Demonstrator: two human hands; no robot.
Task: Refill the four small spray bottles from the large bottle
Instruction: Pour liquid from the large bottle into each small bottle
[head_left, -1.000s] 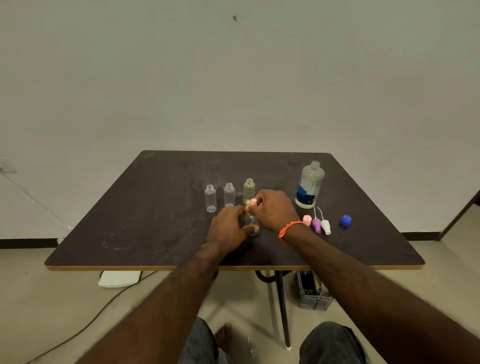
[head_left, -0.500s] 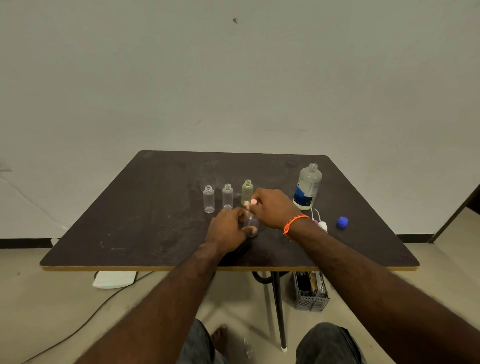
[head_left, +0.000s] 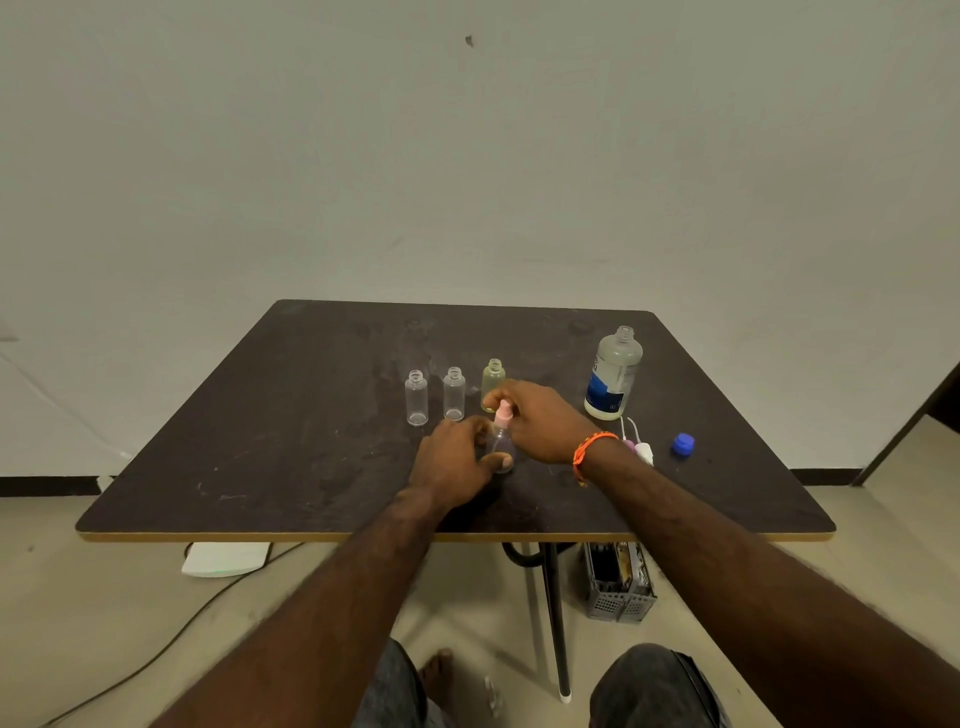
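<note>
My left hand (head_left: 454, 462) grips a small clear spray bottle (head_left: 502, 447) standing on the dark table (head_left: 311, 441). My right hand (head_left: 540, 421) pinches the pink spray top (head_left: 503, 414) at that bottle's neck. Behind the hands stand three uncapped small bottles: two clear ones (head_left: 416, 397) (head_left: 454, 393) and a yellowish one (head_left: 492, 382). The large bottle (head_left: 613, 374), uncapped with a blue label, stands at the right. Its blue cap (head_left: 682, 445) lies on the table near a white spray top (head_left: 644, 451) and a purple spray top (head_left: 629, 445).
A wall rises right behind the table's far edge. Under the table are a grey perforated basket (head_left: 618, 587), a white device (head_left: 226, 558) with a cable, and a black table leg (head_left: 556, 613). My knees show at the bottom.
The pink spray top now shows above the held bottle between my right fingers. The camera view has shifted slightly; both hands stay at the bottle.
</note>
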